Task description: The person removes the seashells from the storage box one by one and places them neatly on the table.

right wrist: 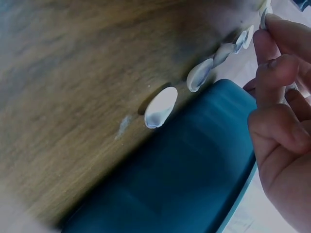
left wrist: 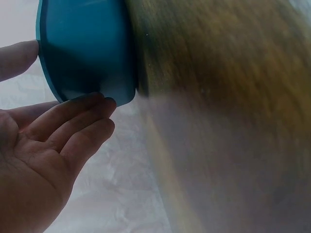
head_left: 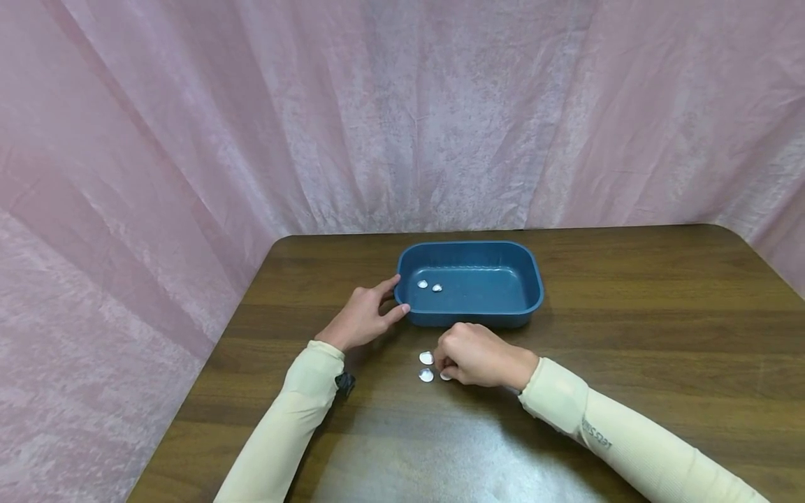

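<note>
My left hand (head_left: 361, 318) touches the left end of a blue plastic bin (head_left: 468, 320), thumb at the near corner. In the left wrist view its fingers (left wrist: 82, 114) lie fairly straight against the bin's outer wall. Just in front of the bin, my right hand (head_left: 481, 355) is low over the table, with a small white seashell (head_left: 445, 376) at its fingertips. Thumb and index finger pinch that shell (right wrist: 264, 18) in the right wrist view. Beside these fingers lie two more shells, one farther (head_left: 426, 358) and one nearer (head_left: 426, 375).
Two white shells, one at the left (head_left: 423, 284) and another (head_left: 437, 288), rest on the bin's floor. Several shells, including a near one (right wrist: 161, 108), show in a row beside the bin in the right wrist view. A pink curtain (head_left: 440, 126) hangs behind the brown wooden table (head_left: 660, 335).
</note>
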Tool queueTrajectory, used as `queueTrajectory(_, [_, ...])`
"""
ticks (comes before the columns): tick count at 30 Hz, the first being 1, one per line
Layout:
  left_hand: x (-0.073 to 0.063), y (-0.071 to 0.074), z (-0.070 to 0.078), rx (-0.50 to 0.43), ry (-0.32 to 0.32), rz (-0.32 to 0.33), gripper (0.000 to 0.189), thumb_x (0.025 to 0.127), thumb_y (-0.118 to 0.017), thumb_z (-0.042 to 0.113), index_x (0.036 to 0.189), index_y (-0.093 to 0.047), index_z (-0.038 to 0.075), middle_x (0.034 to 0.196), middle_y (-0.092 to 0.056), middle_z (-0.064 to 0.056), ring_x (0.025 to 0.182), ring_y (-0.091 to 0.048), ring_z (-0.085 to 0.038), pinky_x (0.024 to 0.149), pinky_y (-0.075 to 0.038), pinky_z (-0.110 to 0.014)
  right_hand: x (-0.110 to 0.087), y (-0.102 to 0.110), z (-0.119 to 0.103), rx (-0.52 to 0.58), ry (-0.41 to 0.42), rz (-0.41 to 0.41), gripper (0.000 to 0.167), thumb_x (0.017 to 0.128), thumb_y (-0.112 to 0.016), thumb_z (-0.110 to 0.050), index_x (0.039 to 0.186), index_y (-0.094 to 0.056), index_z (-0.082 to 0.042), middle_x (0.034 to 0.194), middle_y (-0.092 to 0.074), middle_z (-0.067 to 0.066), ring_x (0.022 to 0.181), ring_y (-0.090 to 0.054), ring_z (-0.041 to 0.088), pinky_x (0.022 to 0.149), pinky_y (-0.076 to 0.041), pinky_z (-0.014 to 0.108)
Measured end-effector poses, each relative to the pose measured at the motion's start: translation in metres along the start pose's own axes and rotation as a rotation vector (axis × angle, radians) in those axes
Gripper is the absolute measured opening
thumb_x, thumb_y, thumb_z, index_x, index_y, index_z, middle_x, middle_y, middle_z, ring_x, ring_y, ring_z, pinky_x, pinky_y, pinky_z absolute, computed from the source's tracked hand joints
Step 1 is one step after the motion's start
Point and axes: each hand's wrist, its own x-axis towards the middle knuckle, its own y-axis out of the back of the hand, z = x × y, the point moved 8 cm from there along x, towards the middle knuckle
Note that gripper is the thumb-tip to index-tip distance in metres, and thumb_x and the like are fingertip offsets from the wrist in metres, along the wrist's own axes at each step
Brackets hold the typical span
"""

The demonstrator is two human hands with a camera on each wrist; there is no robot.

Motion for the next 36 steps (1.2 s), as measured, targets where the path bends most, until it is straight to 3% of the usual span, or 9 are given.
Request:
queueTrajectory(9, [0.0003,0.0016,0.0016,0.012,-0.005,0.001,0.072,0.099,-0.062,0.04,0.156,-0.036,0.005,0.144,-0.058,-0.017,0.133,-0.059,-0.025,0.111,-0.048,-0.045,0.0039,-0.0009,-0.0004,-0.022,-0.005,0.009,0.017,0.078,-0.083,-0.01,0.069,-0.071,-0.02,0.062,-0.063,-0.013,0.059,-0.051,-0.003,0.054,-0.043,0.017])
queueTrajectory(36, [-0.0001,-0.0001,0.0016,0.008,-0.02,0.01,0.072,0.099,-0.063,0.038,0.155,-0.035,0.004,0.143,-0.06,-0.018,0.132,-0.06,-0.026,0.11,-0.049,-0.045,0.004,-0.0044,0.0017,-0.01,-0.039,0.014,0.012,0.081,-0.08,-0.012,0.073,-0.075,-0.019,0.065,-0.065,-0.013,0.06,-0.05,-0.003,0.055,-0.045,0.018])
